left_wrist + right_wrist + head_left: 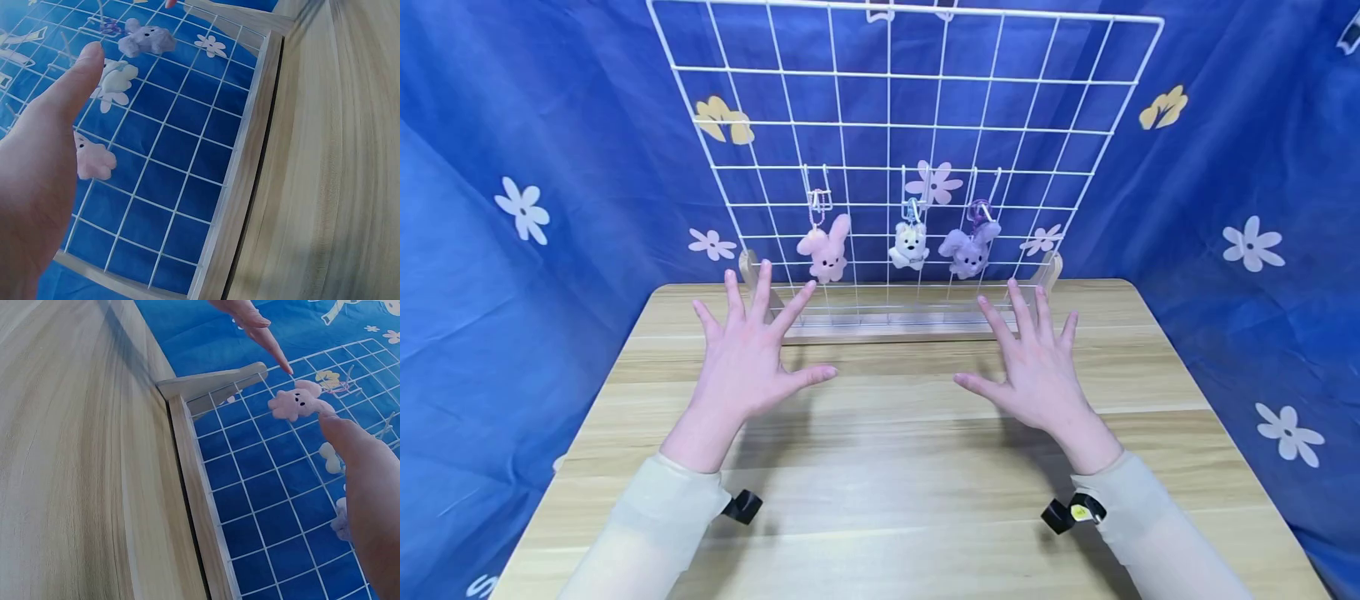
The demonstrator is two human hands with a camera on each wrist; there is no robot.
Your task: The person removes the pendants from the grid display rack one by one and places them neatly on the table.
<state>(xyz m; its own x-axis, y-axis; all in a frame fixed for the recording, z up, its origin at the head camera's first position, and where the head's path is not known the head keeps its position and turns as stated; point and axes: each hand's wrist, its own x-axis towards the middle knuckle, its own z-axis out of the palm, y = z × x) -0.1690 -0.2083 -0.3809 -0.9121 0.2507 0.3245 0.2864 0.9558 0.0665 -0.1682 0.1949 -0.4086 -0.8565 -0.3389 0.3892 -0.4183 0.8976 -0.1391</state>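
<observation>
A pale, wood-grained bench [880, 433] stands before creased, flower-printed blue cloth [1210, 175]. At its far side, a white wire grid [889, 125] rises from a straight wooden base [887, 335]. On the grid hang three plush toys: a floppy-eared pink rabbit [828, 254] at left, a rounded white bear [910, 247] in the middle, a fuzzy purple rabbit [970, 254] at right. Left hand [743, 354] and right hand [1036, 371] are spread wide above the bench, holding nothing. Both wrist views show a dark line along the base, unseen from the head; only the head view shows pale sleeves [655, 508].
</observation>
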